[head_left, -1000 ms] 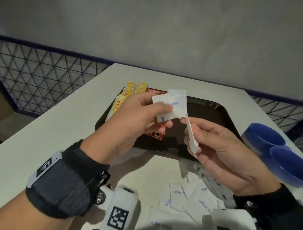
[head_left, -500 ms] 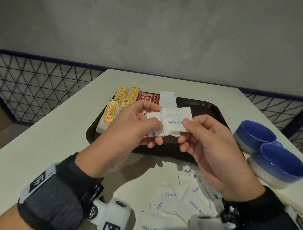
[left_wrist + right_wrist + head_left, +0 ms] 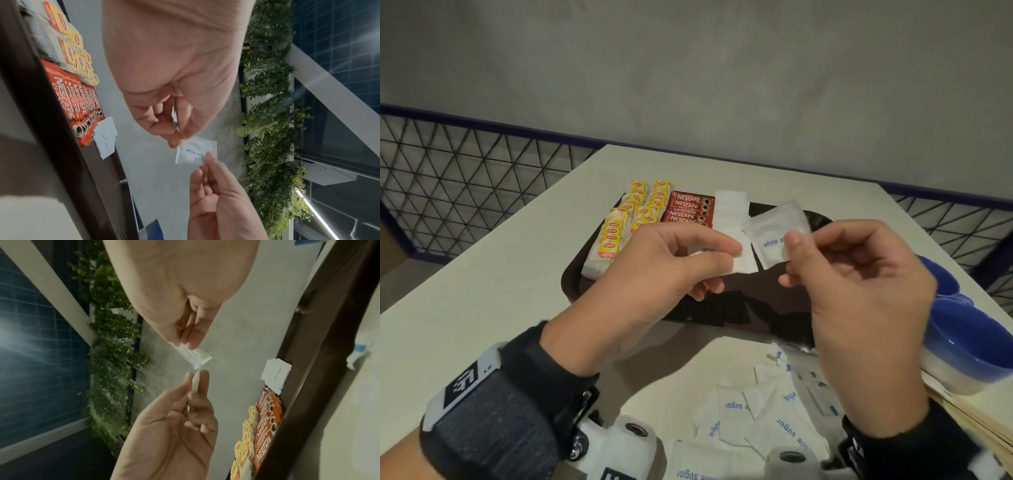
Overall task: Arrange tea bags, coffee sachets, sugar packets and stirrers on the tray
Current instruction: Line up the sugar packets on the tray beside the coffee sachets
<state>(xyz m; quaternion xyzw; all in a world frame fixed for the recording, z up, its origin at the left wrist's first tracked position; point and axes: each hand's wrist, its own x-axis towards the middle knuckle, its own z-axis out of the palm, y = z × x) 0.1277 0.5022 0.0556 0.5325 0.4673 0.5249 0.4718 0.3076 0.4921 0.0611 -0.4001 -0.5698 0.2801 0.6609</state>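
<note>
Above the dark brown tray [image 3: 571,284], my left hand [image 3: 732,263] pinches a few white sugar packets [image 3: 743,265] between thumb and fingers. My right hand [image 3: 789,253] pinches one white sugar packet [image 3: 774,233] marked "white sugar" by its lower corner, just right of the left hand's packets. In the left wrist view this packet [image 3: 195,152] faces the camera, touching my left fingertips [image 3: 174,142]. On the tray lie yellow tea bags [image 3: 616,233], red coffee sachets [image 3: 690,209] and a small stack of sugar packets [image 3: 731,205]. Wooden stirrers [image 3: 976,425] lie at the right table edge.
Several loose sugar packets [image 3: 756,411] lie on the white table [image 3: 482,291] in front of the tray. Two blue bowls [image 3: 969,339] stand at the right, over the stirrers. A black mesh railing [image 3: 448,188] runs behind the table's left edge.
My right hand brought its packet up flat against the left hand's packets, then drew it slightly up and right. The left hand kept hold of its packets.
</note>
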